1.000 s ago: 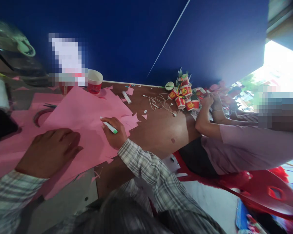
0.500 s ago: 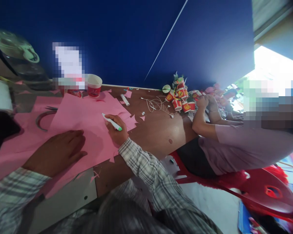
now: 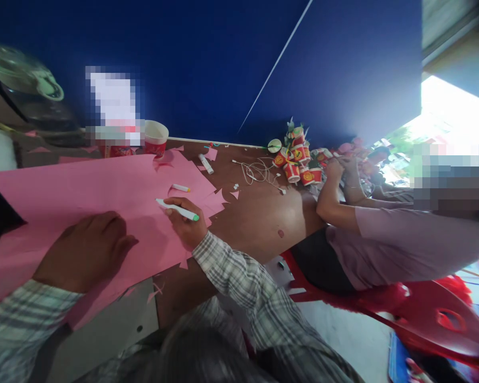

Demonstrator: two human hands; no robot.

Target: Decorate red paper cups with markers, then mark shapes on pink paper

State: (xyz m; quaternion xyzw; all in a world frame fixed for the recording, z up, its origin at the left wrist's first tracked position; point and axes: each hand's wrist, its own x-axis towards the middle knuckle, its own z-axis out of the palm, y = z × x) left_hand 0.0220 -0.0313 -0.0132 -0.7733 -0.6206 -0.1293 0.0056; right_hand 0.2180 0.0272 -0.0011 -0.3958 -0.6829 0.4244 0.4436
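Note:
A large pink paper sheet (image 3: 83, 186) lies across the table in front of me. My left hand (image 3: 90, 247) rests on it at the left, palm down, fingers loosely bent and thumb apart, with nothing visible in it. My right hand (image 3: 187, 221) is shut around a white marker with a green end (image 3: 179, 209). The marker's tip points left, close to the paper; whether it touches, I cannot tell. Just beyond that hand is a short white piece with an orange end (image 3: 181, 188), lying on the pink paper.
A red-and-white paper cup (image 3: 155, 139) stands behind the paper. A glue stick (image 3: 206, 164) and white earphones (image 3: 255, 173) lie on the brown table (image 3: 259, 213). Decorated red cups (image 3: 297, 159) are stacked farther right, near a seated person (image 3: 391, 239). Pink scraps lie around the sheet.
The pink sheet has shifted left and now covers the scissors. The white piece with the orange end has come into view. My right hand and the marker have moved slightly left and nearer.

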